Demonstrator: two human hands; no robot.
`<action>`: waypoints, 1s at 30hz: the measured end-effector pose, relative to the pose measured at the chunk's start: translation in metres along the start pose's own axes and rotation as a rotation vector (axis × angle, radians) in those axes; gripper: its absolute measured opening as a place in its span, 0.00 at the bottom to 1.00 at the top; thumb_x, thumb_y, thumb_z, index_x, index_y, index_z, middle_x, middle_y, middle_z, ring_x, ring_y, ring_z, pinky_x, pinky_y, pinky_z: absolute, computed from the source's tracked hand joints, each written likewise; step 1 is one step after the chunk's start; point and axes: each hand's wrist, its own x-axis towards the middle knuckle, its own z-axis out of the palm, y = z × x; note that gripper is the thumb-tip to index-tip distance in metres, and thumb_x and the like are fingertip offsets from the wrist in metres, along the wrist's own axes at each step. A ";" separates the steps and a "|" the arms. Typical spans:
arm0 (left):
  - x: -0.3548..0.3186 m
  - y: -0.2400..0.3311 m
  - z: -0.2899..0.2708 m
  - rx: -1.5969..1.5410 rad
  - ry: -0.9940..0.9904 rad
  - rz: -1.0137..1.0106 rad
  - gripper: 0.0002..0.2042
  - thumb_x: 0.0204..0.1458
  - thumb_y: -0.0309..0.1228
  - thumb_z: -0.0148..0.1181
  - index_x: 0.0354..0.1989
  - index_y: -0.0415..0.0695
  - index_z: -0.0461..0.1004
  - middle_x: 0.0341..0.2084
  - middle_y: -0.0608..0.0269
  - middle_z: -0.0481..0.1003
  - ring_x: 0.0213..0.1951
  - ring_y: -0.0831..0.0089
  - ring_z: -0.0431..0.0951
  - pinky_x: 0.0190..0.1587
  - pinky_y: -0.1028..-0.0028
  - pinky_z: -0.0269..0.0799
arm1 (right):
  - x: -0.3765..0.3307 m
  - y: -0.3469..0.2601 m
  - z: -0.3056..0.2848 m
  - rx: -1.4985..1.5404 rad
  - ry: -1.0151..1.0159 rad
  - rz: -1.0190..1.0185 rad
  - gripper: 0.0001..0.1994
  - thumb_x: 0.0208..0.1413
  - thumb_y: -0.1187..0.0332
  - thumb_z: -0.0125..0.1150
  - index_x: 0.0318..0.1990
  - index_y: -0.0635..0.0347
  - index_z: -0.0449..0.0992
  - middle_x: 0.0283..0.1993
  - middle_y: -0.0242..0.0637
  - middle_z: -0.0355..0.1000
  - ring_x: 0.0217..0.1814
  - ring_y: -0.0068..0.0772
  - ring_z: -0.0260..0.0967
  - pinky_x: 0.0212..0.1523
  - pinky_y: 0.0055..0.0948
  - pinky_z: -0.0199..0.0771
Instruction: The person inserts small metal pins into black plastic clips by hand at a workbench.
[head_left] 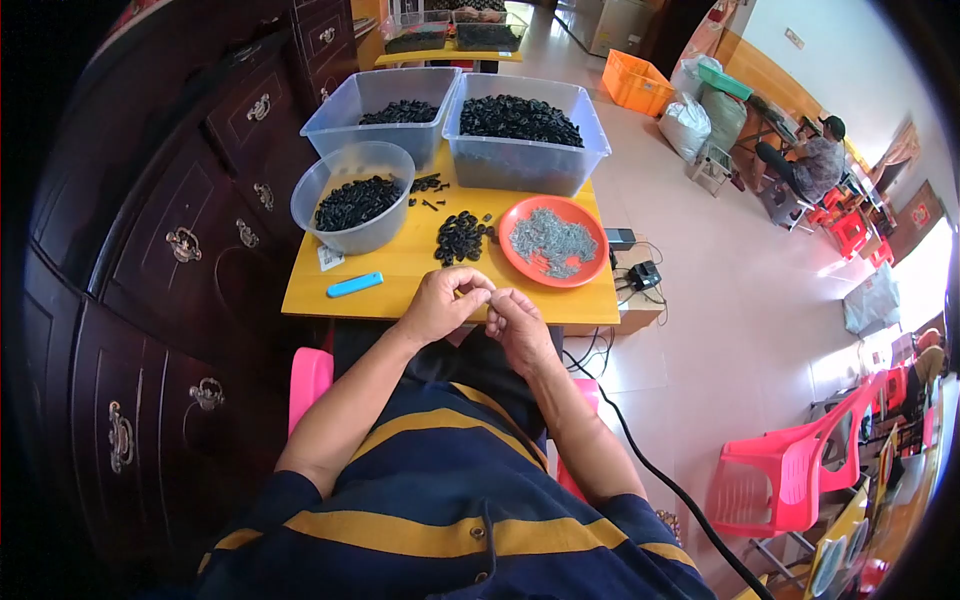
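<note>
My left hand (447, 303) and my right hand (518, 325) meet above the near edge of the yellow table (400, 285). Thumbs and fingertips of both are pinched together; whatever lies between them is too small to make out. Just beyond is a loose heap of small black parts (461, 237). To its right, an orange-red plate (513, 262) bears a pile of small silvery metal pieces (553, 242). A round clear tub (300, 205) with more black parts stands on the left. Nearer me lies a blue-handled tool (355, 285), possibly a cutter.
Two clear bins (520, 160) of black parts fill the table's far side. Dark wooden drawers (200, 240) close off the left. A black cable (660, 475) hangs at the right, near a pink chair (765, 485). Another person (815, 165) sits farther off, past an orange crate (637, 83).
</note>
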 end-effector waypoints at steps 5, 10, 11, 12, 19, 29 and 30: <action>-0.003 0.001 0.003 -0.029 0.044 -0.046 0.04 0.57 0.24 0.62 0.38 0.38 0.80 0.28 0.67 0.79 0.31 0.82 0.77 0.36 0.76 0.74 | 0.001 0.001 0.002 -0.047 0.011 -0.017 0.08 0.67 0.61 0.59 0.39 0.54 0.73 0.27 0.23 0.69 0.25 0.15 0.65 0.29 0.17 0.65; -0.004 0.006 0.004 -0.014 0.083 -0.003 0.04 0.56 0.22 0.61 0.38 0.37 0.80 0.29 0.65 0.80 0.31 0.81 0.78 0.36 0.76 0.75 | 0.001 -0.001 0.002 -0.075 0.007 0.006 0.09 0.68 0.60 0.57 0.39 0.54 0.73 0.28 0.24 0.70 0.27 0.16 0.66 0.31 0.18 0.67; -0.005 0.005 0.003 -0.014 0.088 -0.005 0.04 0.56 0.22 0.61 0.38 0.37 0.80 0.29 0.65 0.80 0.31 0.81 0.78 0.36 0.76 0.75 | 0.000 -0.001 0.002 -0.077 0.003 0.009 0.09 0.68 0.60 0.57 0.39 0.54 0.73 0.28 0.24 0.70 0.27 0.16 0.66 0.31 0.18 0.67; -0.005 0.004 0.001 -0.005 0.079 0.014 0.04 0.56 0.23 0.61 0.37 0.37 0.80 0.27 0.62 0.80 0.30 0.78 0.79 0.35 0.75 0.75 | 0.000 -0.002 0.002 -0.085 -0.009 0.014 0.09 0.68 0.60 0.57 0.39 0.54 0.73 0.28 0.25 0.70 0.27 0.16 0.66 0.32 0.18 0.67; -0.013 0.003 -0.008 0.064 0.024 -0.011 0.03 0.54 0.23 0.62 0.33 0.37 0.79 0.24 0.59 0.79 0.25 0.75 0.79 0.28 0.73 0.74 | 0.000 0.003 0.001 -0.206 -0.048 0.040 0.10 0.68 0.61 0.56 0.38 0.55 0.73 0.28 0.25 0.71 0.28 0.17 0.66 0.32 0.19 0.66; -0.023 0.004 -0.008 0.051 0.105 -0.004 0.03 0.53 0.23 0.61 0.30 0.37 0.78 0.20 0.62 0.78 0.21 0.77 0.78 0.24 0.73 0.73 | -0.003 0.002 0.009 -0.253 -0.046 0.051 0.09 0.67 0.63 0.58 0.38 0.57 0.75 0.28 0.26 0.71 0.29 0.18 0.66 0.33 0.17 0.67; -0.024 0.003 -0.009 0.051 0.106 -0.004 0.03 0.53 0.23 0.61 0.30 0.37 0.78 0.20 0.62 0.78 0.21 0.77 0.78 0.24 0.73 0.73 | -0.003 0.002 0.010 -0.313 -0.022 0.019 0.09 0.67 0.63 0.59 0.38 0.57 0.75 0.28 0.25 0.71 0.29 0.18 0.66 0.33 0.17 0.66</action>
